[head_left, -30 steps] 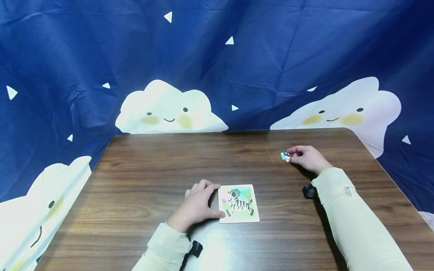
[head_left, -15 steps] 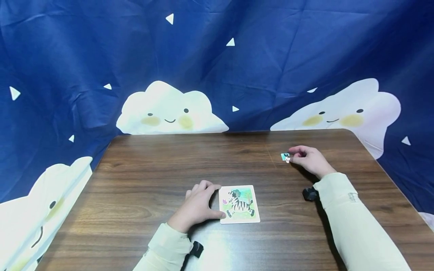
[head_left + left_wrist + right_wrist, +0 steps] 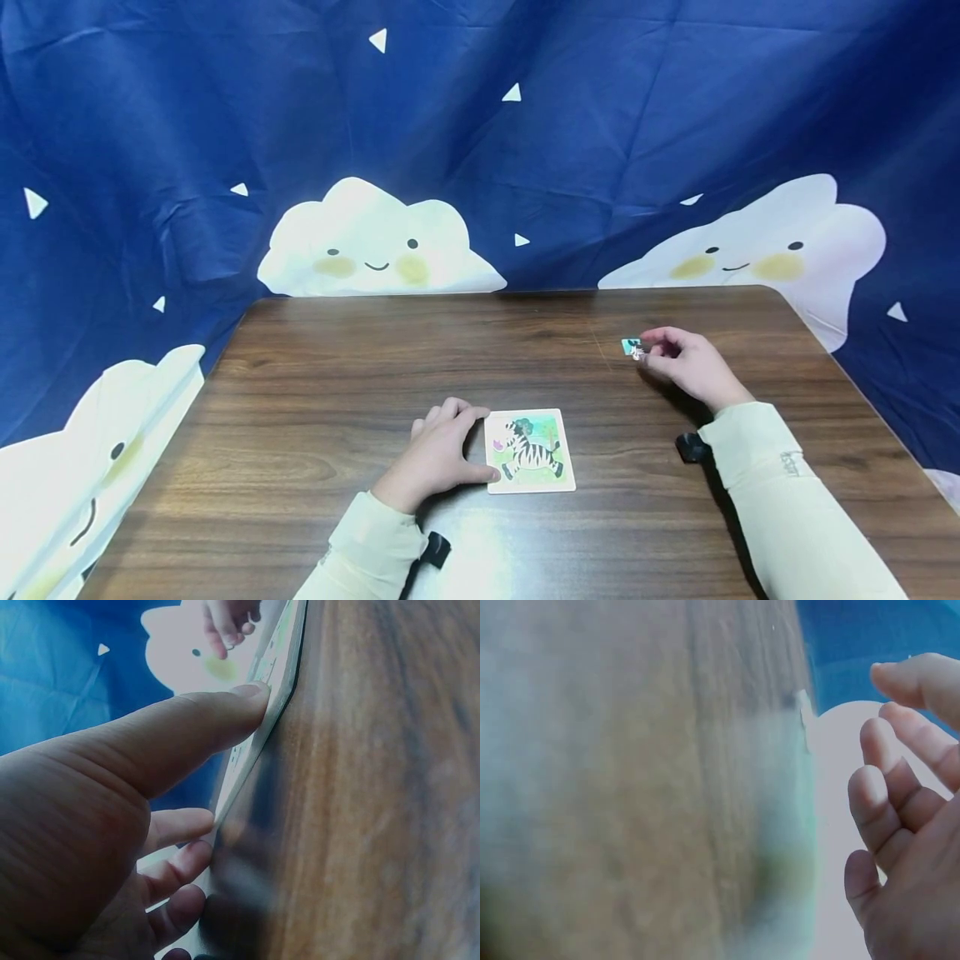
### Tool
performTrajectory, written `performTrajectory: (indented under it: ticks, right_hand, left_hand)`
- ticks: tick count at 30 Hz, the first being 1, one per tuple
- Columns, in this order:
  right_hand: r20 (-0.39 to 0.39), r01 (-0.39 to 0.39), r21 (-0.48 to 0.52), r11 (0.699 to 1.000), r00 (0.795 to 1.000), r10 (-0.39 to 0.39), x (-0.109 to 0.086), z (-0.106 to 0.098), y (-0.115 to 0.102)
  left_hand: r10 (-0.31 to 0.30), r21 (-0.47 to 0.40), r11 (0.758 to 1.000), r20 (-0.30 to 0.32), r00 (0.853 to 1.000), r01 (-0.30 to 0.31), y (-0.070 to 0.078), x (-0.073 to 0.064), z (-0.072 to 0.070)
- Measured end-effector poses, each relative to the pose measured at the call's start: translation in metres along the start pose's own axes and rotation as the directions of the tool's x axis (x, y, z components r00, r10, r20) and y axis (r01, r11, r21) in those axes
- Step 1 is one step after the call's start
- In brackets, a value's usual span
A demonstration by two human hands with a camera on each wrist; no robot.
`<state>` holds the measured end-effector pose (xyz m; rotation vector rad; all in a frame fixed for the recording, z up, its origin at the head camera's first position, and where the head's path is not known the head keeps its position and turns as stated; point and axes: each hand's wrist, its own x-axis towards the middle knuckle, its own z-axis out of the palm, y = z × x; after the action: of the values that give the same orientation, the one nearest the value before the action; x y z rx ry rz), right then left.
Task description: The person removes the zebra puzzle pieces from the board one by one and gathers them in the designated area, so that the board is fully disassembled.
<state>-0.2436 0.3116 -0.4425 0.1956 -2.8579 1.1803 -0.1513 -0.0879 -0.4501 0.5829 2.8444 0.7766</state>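
A square zebra puzzle (image 3: pixel 528 452) in a pale frame lies flat on the wooden table. My left hand (image 3: pixel 438 454) is at its left side, the index fingertip at the upper left corner and the thumb on the lower left one. In the left wrist view the straight thumb (image 3: pixel 217 716) presses on the board's edge. Farther back on the right, a small blue-and-white puzzle piece (image 3: pixel 632 348) lies on the table. My right hand (image 3: pixel 693 362) is just right of it, thumb and index finger spread apart. The right wrist view shows its fingers (image 3: pixel 868 787) holding nothing.
The brown table (image 3: pixel 337 358) extends around both hands. Behind it hangs a dark blue curtain (image 3: pixel 450 125) with smiling white clouds and small white triangles. A black wrist strap part (image 3: pixel 691 447) sits under the right sleeve, another (image 3: pixel 435 550) by the left.
The right thumb and index finger have come off the small piece and spread apart, and the hand has drawn back slightly to the right. The left hand and the zebra puzzle stay put.
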Motion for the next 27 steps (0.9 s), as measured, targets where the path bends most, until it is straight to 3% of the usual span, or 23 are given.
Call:
performTrajectory:
  ticks: [7, 15, 27]
  right_hand:
    - [-0.017, 0.076, 0.074, 0.994, 0.997, -0.075, -0.011, 0.009, -0.017]
    - [-0.039, 0.186, 0.043, 0.982, 0.982, -0.184, -0.022, 0.022, -0.042]
    - [0.074, 0.221, 0.068, 0.973, 0.971, -0.226, -0.038, 0.044, -0.086]
  left_hand:
    - [0.001, -0.006, 1.0, 0.003, 1.0, -0.001, -0.002, -0.001, 0.002]
    - [0.001, -0.003, 1.0, 0.002, 1.0, -0.001, -0.003, -0.001, 0.004]
    - [0.003, -0.006, 1.0, 0.002, 1.0, -0.003, -0.002, 0.001, 0.002]
